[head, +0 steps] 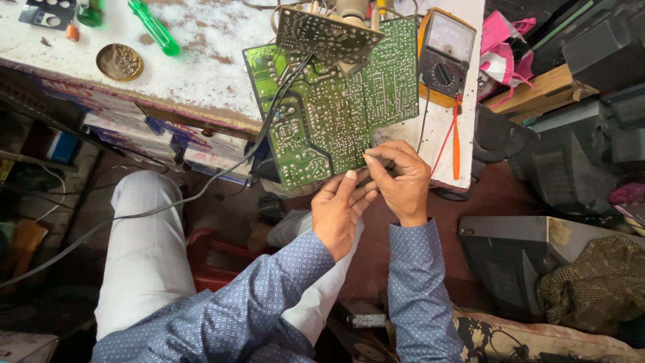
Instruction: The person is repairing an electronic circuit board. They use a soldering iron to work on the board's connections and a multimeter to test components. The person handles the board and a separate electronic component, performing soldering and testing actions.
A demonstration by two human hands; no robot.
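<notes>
Green circuit board [329,114] overhangs the counter [201,74] edge, solder side up; both hands, left [339,212] and right [400,178], pinch its near corner, steadying it.

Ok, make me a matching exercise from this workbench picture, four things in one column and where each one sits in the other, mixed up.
Things:
1. green circuit board
2. green-handled screwdriver
3. round brass tin
4. analog multimeter

Places:
A. far left on the white bench, near its front edge
B. right of the board, by the orange probe
C. hanging over the bench edge, both hands at its lower corner
D. lying slantwise at the top left of the bench

Pairs: 1-C, 2-D, 3-A, 4-B
</notes>
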